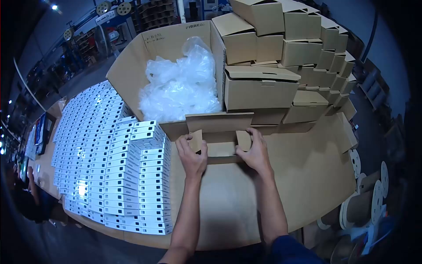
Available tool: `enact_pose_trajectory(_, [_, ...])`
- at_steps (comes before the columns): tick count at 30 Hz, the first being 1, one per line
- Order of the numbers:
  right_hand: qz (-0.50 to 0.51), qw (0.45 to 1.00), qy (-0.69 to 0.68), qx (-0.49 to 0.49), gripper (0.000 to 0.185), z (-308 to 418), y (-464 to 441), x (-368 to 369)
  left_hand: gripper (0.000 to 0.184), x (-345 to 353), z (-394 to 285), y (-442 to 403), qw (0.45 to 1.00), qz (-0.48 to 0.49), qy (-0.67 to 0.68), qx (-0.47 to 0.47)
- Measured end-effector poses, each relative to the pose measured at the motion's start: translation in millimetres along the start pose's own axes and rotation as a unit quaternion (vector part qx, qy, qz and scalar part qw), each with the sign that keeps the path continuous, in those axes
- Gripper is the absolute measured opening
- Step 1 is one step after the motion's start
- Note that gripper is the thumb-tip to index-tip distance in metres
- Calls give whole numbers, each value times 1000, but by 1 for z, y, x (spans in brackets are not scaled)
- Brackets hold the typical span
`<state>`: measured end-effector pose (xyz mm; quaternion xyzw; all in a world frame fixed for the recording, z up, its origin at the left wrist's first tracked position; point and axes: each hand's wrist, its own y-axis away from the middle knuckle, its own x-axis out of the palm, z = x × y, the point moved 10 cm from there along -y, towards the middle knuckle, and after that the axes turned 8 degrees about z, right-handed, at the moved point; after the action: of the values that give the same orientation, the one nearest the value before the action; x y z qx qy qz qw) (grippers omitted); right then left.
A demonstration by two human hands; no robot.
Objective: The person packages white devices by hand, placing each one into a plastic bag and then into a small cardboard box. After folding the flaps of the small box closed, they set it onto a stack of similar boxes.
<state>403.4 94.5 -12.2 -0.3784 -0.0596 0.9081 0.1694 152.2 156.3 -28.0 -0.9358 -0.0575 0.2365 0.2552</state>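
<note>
An open brown cardboard box [222, 137] sits at the middle of the table, its long back flap standing up. My left hand [192, 155] grips the small left side flap, fingers behind it and thumb in front. The right side flap is pinched the same way between the thumb and fingers of my right hand [256, 152]. Both side flaps stand raised. The part of the box floor that shows holds nothing.
Stacked white boxes [110, 163] cover the table's left side. A large carton [127, 66] of clear plastic bags stands behind. Closed brown boxes [261, 90] are piled at the back right. Cable reels [362, 202] stand beyond the right edge. Another person's arm [33, 185] shows far left.
</note>
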Motion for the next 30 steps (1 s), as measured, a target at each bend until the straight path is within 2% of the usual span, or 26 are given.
enact_pose_trajectory(3, [-8,972,-234,37,47,-23,-6,-9,36,1,11,-5,999,-25,36,-28])
enact_pose_trajectory(4, [-47,979,-192,45,42,-52,-6,-14,39,1,15,-6,999,-38,32,-22])
enact_pose_trajectory(5, [-51,960,-277,1,37,-73,-14,-8,38,1,17,-7,998,-36,41,-34])
enact_pose_trajectory(7, [-14,893,-434,120,32,-89,-6,4,38,4,20,-8,996,-30,61,-57])
enact_pose_trajectory(10, [-38,831,-536,146,29,-117,-4,21,40,6,17,-6,994,-66,73,-49])
enact_pose_trajectory(17, [-96,843,-503,166,28,-135,-1,6,45,18,10,-1,992,-56,87,-79])
enact_pose_trajectory(21, [-77,907,-378,167,32,-112,-1,-16,42,19,10,0,992,-55,84,-72])
enact_pose_trajectory(25, [-62,922,-363,122,43,-97,-2,-24,44,18,3,4,995,-19,89,-39])
enact_pose_trajectory(26, [-52,922,-363,127,52,-94,1,-25,44,15,-2,5,998,-18,50,-20])
enact_pose_trajectory(29, [-110,960,-245,76,53,-61,15,-52,43,-5,-40,14,999,29,26,21])
enact_pose_trajectory(30, [-142,969,-188,68,53,-44,22,-65,41,-20,-61,17,998,58,28,3])
